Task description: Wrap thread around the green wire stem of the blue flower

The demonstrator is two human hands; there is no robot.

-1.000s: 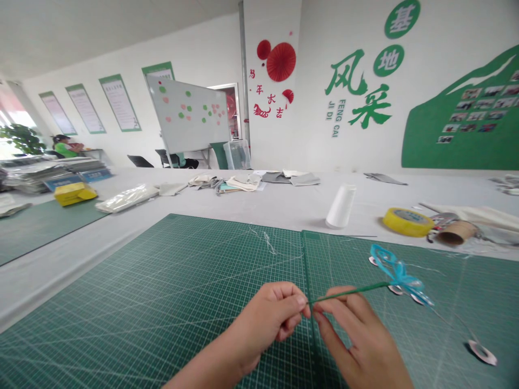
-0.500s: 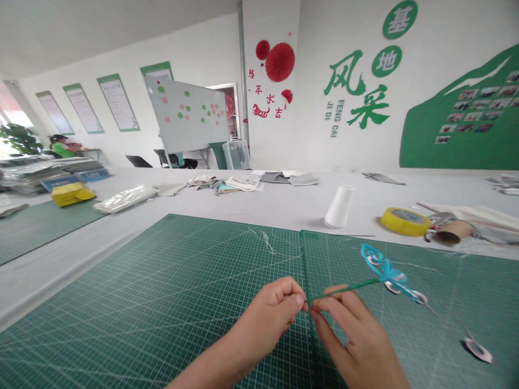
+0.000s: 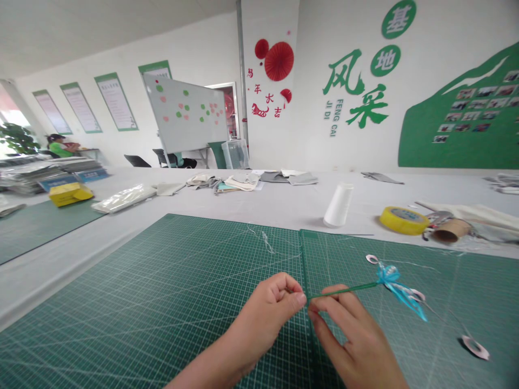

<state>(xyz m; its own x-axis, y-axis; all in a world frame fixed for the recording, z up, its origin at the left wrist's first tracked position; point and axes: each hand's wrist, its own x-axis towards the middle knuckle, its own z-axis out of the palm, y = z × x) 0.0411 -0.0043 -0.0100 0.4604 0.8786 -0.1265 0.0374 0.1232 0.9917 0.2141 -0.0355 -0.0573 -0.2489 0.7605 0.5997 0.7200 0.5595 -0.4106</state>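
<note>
Stem of green colour (image 3: 344,292) goes across between two hands, just above the green cutting mat (image 3: 121,324), which has a fine printed grid. Left hand (image 3: 263,319) is curled and grasps one end of the stem between thumb and bent fingers. Right hand (image 3: 352,337) is half closed, and it pinches the same stem just beside the left hand. At the far end of the stem, over the right part of the mat, sits one shiny blue ribbon bow (image 3: 391,278), made in thin folded loops. Three small pale rings lie around it on the mat; the farthest ring (image 3: 474,347) hangs on a fine wire (image 3: 444,319).

Behind the mat, on the pale tabletop (image 3: 251,208), stand one white thread cone (image 3: 338,205), one yellow tape roll (image 3: 403,220) and one brown cardboard tube (image 3: 450,231). Further behind the mat are folded cloth pieces (image 3: 239,182), and far to its left is one yellow box (image 3: 70,193).
</note>
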